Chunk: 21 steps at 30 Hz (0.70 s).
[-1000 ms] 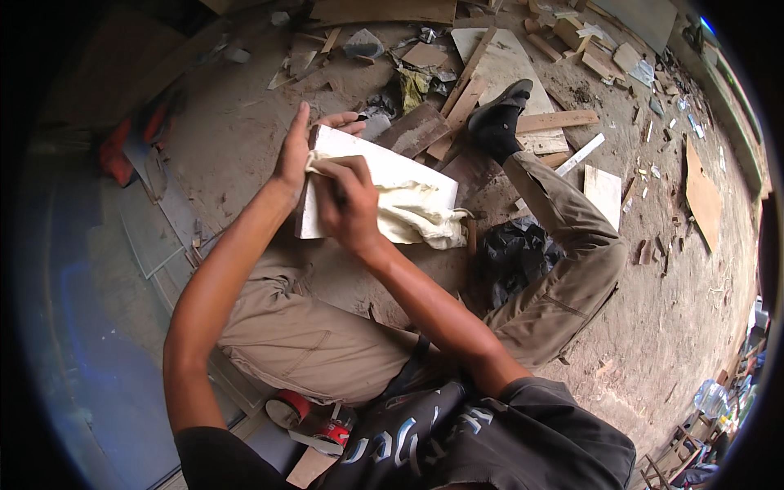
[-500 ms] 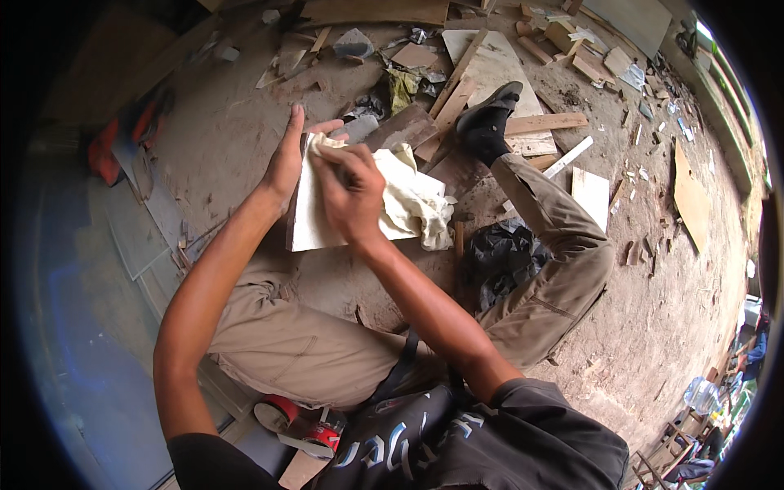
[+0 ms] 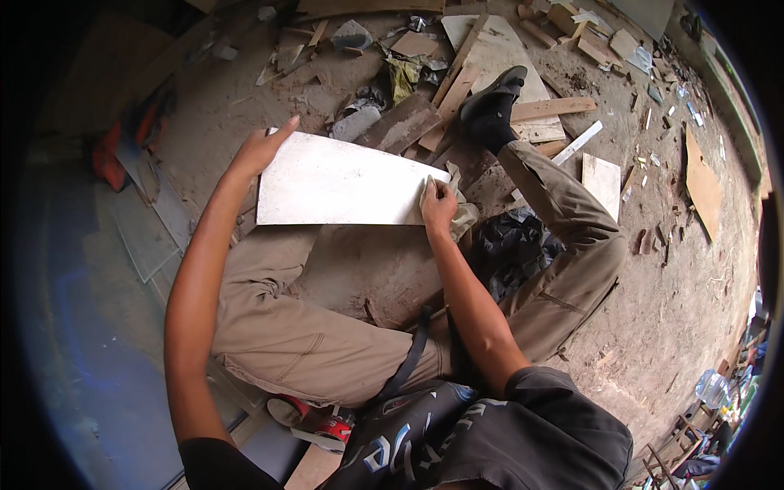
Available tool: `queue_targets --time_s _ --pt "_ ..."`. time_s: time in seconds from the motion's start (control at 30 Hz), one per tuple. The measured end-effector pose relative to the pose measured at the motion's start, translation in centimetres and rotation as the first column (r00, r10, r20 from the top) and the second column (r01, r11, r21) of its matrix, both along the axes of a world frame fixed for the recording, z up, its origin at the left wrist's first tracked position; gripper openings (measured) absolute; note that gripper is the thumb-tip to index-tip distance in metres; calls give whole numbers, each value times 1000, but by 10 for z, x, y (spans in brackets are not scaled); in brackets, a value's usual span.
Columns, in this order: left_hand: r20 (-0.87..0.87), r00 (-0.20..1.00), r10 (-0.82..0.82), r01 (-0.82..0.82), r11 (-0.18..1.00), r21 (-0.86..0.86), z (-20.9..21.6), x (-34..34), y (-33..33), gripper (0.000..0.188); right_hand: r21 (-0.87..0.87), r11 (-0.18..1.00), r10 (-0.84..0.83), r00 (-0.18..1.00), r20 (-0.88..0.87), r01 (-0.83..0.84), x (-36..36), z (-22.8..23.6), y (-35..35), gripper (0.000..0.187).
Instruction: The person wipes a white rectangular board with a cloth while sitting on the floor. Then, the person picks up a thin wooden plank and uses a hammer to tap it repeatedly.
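Wiping goes best with the white panel (image 3: 339, 181) braced flat across the lap, as it lies now. Left hand (image 3: 260, 151) grips its far-left edge, fingers spread over the corner. Right hand (image 3: 438, 206) is clenched around a pale rag (image 3: 460, 214) at the right end; firm, even strokes along the length should work.

A person sits on the floor (image 3: 670, 294) with a flat board (image 3: 343, 184) across their lap. The left hand (image 3: 257, 151) grips its left end; the right hand (image 3: 438, 204) presses a cloth (image 3: 461, 214) at its right end. Wood scraps (image 3: 539, 110) lie beyond the outstretched shoe (image 3: 490, 102).
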<state>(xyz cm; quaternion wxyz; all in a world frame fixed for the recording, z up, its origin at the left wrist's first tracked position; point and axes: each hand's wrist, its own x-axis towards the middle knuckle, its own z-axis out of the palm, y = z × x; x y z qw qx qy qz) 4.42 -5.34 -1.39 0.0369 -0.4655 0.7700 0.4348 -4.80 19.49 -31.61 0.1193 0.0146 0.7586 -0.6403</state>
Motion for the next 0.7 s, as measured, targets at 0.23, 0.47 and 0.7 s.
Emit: queue_targets --time_s 0.23,0.47,0.7 --pt "-24 986 165 -164 986 35 -30 22 -24 61 -70 947 281 914 -292 -314 1 85 -35 19" --pt "-129 962 241 -209 953 220 -8 2 16 49 97 994 45 998 38 -48 -31 18 -15 25" --pt "-179 966 184 -137 960 245 19 -28 53 46 -16 986 164 986 9 -164 -40 16 -8 26"
